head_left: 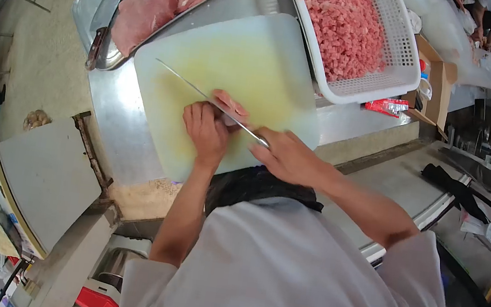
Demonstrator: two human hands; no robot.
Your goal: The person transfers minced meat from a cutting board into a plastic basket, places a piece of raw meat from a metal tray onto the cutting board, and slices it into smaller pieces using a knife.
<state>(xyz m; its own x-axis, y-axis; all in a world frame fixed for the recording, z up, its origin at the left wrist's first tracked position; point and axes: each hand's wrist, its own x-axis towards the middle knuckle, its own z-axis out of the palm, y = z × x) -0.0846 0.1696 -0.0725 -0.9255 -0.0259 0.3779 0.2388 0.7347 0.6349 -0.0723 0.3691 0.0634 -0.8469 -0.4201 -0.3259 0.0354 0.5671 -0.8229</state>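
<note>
A knife (192,85) is held by its handle in my right hand (287,157), its blade running up and left over a piece of meat (231,106). My left hand (206,132) presses that piece with bent fingers, just below the blade. Both hands are over the white, yellow-stained cutting board (235,48). Part of the meat is hidden by the blade and my fingers. To the upper left, large slabs of pink meat (146,12) lie on a metal tray (110,59).
A white perforated basket (403,49) of diced meat (341,29) stands beyond the board's right side. A second knife (110,6) with a brown handle lies at the upper left. Right of the basket are a red packet (386,106) and a cardboard box (437,86).
</note>
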